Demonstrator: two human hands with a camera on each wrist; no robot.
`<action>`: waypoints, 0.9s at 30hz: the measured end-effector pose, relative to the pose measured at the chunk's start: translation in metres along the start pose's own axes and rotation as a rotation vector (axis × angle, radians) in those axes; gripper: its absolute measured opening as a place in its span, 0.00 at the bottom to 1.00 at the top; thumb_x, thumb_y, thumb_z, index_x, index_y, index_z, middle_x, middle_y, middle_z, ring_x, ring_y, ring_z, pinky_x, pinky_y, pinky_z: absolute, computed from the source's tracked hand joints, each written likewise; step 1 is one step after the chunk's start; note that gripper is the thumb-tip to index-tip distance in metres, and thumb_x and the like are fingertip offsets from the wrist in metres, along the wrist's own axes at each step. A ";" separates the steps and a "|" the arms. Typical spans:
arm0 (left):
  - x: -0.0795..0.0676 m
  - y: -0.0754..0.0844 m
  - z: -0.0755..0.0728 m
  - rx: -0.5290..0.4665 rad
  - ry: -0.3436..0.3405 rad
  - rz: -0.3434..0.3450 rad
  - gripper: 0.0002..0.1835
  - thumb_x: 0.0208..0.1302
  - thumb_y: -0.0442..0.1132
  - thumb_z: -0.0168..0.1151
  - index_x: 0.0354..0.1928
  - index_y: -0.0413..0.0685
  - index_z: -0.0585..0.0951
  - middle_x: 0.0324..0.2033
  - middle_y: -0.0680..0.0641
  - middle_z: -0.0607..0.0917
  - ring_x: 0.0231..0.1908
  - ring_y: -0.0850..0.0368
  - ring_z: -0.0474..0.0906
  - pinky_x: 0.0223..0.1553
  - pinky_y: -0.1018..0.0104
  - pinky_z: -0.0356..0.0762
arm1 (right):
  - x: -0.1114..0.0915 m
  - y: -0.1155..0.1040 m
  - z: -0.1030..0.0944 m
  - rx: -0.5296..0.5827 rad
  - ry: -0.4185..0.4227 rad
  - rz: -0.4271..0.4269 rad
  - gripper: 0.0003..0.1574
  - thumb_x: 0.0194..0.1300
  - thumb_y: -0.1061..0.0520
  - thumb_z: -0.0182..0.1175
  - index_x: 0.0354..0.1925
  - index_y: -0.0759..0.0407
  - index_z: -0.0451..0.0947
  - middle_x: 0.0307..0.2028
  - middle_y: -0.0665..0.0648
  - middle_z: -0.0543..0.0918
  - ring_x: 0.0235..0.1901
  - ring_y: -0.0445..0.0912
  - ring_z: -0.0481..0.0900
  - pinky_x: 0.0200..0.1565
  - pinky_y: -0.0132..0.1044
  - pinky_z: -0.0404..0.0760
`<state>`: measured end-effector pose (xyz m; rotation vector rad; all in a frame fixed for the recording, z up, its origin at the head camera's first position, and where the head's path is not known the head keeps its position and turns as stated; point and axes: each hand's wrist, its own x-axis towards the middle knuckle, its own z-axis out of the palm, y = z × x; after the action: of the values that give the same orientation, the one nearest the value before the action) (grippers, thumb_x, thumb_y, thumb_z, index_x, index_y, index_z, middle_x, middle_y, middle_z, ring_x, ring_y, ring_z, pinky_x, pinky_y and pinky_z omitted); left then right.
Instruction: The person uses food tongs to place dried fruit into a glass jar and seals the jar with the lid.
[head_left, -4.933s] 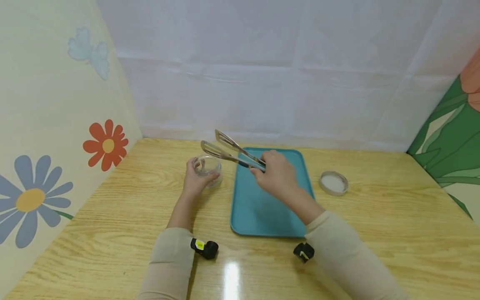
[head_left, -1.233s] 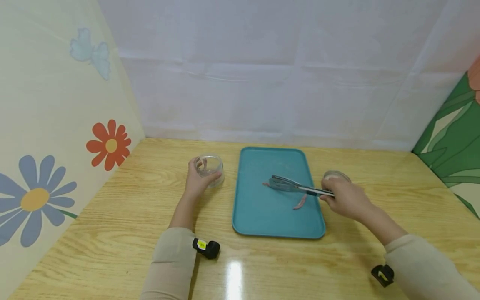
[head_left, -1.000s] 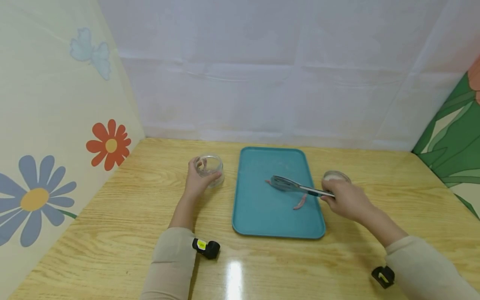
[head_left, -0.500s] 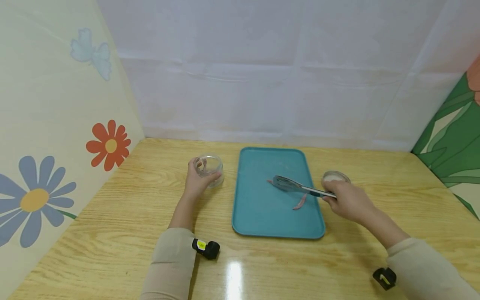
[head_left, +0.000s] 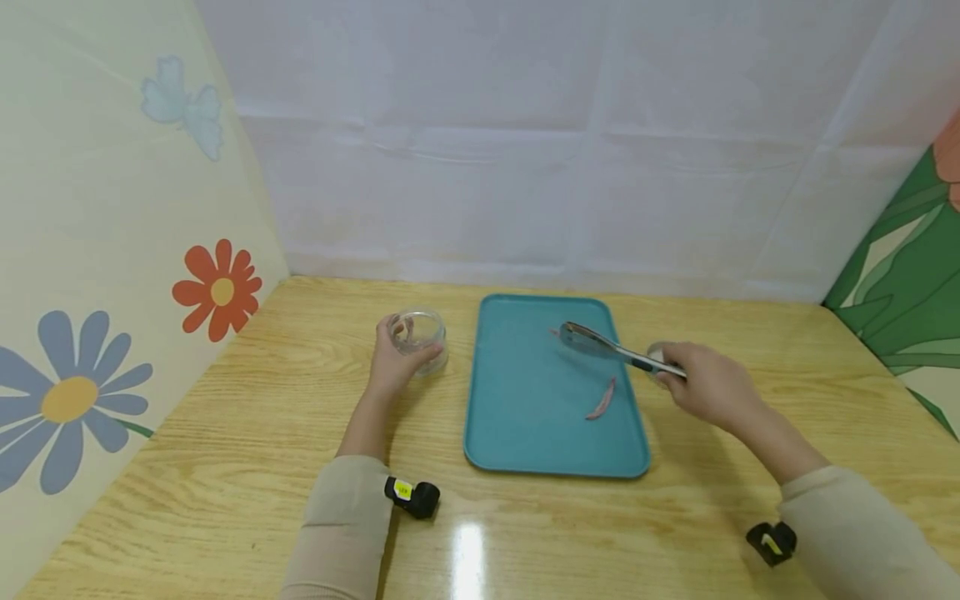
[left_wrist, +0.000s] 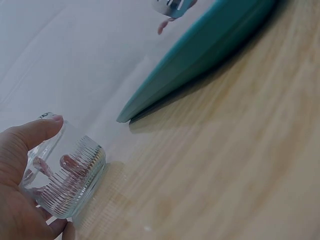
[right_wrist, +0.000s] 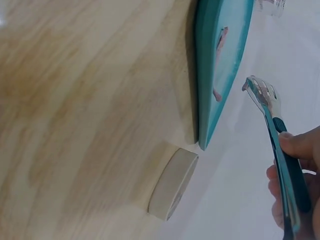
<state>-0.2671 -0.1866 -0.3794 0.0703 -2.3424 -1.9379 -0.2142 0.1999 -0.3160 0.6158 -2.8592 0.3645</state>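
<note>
Your left hand [head_left: 394, 360], outstretched, wraps round a jar [head_left: 420, 336]; your right hand [head_left: 711, 383] clamps tongs [head_left: 622, 352] aslant above a tray [head_left: 525, 400]

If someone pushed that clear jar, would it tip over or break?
The clear jar probably won't tip easily, being squat; its round shape suggests it could roll once on its side. Its glassy shine hints it might crack if dropped.

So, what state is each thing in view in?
Glass jar: uncapped, upright, pinkish strips inside, gripped by the left hand
Tongs: in the right hand, pinching another strip, raised above the tray
Tray: flat on the table
Loose strip: lying on the tray
Lid: off, on the table
</note>
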 end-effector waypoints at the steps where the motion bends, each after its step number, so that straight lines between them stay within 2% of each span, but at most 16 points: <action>1: 0.000 0.000 0.000 0.001 0.000 0.000 0.50 0.46 0.42 0.67 0.64 0.48 0.43 0.60 0.40 0.51 0.59 0.43 0.49 0.53 0.57 0.59 | 0.001 0.000 -0.002 -0.002 0.001 0.009 0.14 0.54 0.60 0.58 0.20 0.55 0.63 0.16 0.49 0.66 0.15 0.43 0.61 0.15 0.35 0.59; 7: -0.001 0.001 0.000 0.003 0.002 0.001 0.50 0.46 0.42 0.67 0.64 0.48 0.43 0.60 0.41 0.51 0.59 0.43 0.48 0.54 0.57 0.58 | 0.008 -0.004 -0.009 -0.012 0.029 0.060 0.10 0.55 0.60 0.57 0.22 0.57 0.66 0.17 0.51 0.67 0.15 0.44 0.62 0.14 0.36 0.60; 14: 0.000 0.000 0.000 0.006 0.002 0.003 0.50 0.46 0.43 0.67 0.63 0.47 0.43 0.60 0.41 0.51 0.59 0.43 0.49 0.53 0.57 0.59 | 0.016 -0.013 -0.012 0.004 0.056 0.128 0.11 0.58 0.58 0.55 0.22 0.57 0.65 0.16 0.53 0.66 0.14 0.46 0.62 0.13 0.36 0.59; 23: 0.001 0.000 0.000 -0.003 -0.003 0.008 0.50 0.46 0.43 0.67 0.63 0.46 0.43 0.60 0.40 0.51 0.59 0.43 0.49 0.54 0.56 0.58 | 0.026 -0.026 -0.013 0.021 0.141 0.133 0.10 0.58 0.57 0.54 0.23 0.57 0.65 0.18 0.53 0.68 0.16 0.47 0.63 0.14 0.37 0.59; 27: 0.001 0.000 0.000 0.004 0.000 0.004 0.50 0.45 0.43 0.67 0.63 0.46 0.43 0.60 0.40 0.51 0.59 0.43 0.49 0.54 0.56 0.57 | 0.031 -0.032 -0.012 0.025 0.154 0.145 0.11 0.59 0.57 0.54 0.23 0.57 0.65 0.18 0.54 0.68 0.16 0.47 0.63 0.15 0.38 0.59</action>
<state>-0.2677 -0.1866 -0.3797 0.0664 -2.3452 -1.9313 -0.2266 0.1634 -0.2905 0.3679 -2.7618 0.4501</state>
